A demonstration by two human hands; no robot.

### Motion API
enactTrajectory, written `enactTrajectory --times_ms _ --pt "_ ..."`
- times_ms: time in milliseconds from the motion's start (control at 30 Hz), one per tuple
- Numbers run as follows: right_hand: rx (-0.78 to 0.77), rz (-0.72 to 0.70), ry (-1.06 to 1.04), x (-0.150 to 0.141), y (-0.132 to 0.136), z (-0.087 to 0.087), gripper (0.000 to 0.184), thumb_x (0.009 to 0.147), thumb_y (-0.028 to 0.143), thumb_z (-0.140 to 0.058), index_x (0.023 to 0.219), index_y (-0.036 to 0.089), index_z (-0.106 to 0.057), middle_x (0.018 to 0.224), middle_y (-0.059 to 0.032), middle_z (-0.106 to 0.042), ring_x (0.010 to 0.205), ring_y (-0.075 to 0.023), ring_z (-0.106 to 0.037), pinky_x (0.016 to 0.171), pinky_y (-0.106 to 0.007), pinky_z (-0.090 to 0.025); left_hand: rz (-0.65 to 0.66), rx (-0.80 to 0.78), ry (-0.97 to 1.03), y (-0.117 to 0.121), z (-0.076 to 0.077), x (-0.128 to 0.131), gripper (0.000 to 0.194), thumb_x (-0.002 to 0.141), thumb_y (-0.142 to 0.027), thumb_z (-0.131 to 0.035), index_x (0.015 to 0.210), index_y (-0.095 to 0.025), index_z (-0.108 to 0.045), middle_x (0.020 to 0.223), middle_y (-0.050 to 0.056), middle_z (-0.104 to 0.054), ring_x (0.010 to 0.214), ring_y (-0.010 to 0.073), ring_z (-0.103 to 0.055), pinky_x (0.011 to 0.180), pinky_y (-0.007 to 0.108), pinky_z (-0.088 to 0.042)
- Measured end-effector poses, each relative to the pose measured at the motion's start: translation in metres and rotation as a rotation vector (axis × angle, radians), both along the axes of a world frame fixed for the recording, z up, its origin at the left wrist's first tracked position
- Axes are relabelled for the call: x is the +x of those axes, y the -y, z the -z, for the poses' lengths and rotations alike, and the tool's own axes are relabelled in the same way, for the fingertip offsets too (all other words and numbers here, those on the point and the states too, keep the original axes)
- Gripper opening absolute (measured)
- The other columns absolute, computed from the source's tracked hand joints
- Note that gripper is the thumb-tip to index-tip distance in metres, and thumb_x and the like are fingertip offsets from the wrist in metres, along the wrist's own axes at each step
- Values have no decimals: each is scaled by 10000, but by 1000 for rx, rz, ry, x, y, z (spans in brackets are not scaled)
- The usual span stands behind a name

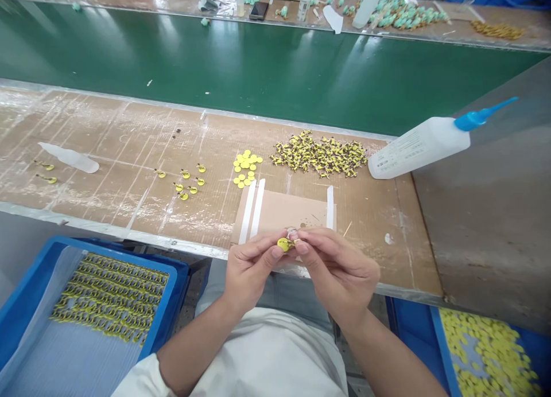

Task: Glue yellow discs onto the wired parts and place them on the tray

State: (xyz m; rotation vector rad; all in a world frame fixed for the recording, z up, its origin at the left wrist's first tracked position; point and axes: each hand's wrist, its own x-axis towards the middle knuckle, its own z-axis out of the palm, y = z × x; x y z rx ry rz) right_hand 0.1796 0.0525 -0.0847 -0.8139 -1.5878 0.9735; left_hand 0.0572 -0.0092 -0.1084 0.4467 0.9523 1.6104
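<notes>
My left hand (pixel 251 271) pinches a small yellow disc (pixel 284 244) between thumb and fingers, above the front edge of the bench. Close against it, my right hand (pixel 338 265) is closed with its fingertips on a tiny dark-and-yellow piece at the disc's right side; its exact shape is partly hidden by the fingers. Beneath and beyond the hands lies a cardboard sheet (pixel 293 207) with white tape strips. Past it are a cluster of loose yellow discs (pixel 246 166) and a heap of small yellow-and-dark figures (pixel 321 154).
A white bottle with a blue nozzle (pixel 422 147) leans at right by a metal panel (pixel 495 213). Several joined pieces (pixel 185 174) lie left on the bench. Blue trays hold rows of pieces (pixel 116 288) and yellow discs (pixel 486 351). A green belt (pixel 241 64) runs behind.
</notes>
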Motion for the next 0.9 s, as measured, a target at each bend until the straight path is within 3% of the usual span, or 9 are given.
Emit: enactTrajectory --times_ms 400,600,900 --pt "36 -49 -8 0 -2 0 350 805 15 -711 1020 286 -765 943 -28 -755 840 -189 -723 765 -326 -622 -3 -15 -11 0 3 -2 233 828 -260 -749 1054 -221 -788 1119 112 -742 1084 313 -687 888 404 -619" --pt "63 -61 2 -1 -3 -1 363 802 10 -709 1032 286 -765 934 -34 -755 825 -191 -722 763 -333 -621 -11 -3 -20 0 1 -1 217 825 -261 -751 1036 -232 -792 1093 100 -748 1042 294 -706 835 370 -638" --pt "80 -97 1 1 -4 -2 340 803 11 -694 1024 260 -764 921 -48 -757 826 -207 -723 755 -355 -620 -16 62 -103 0 2 -3 219 855 -201 -716 1059 -248 -781 1098 81 -747 1075 240 -696 943 333 -588"
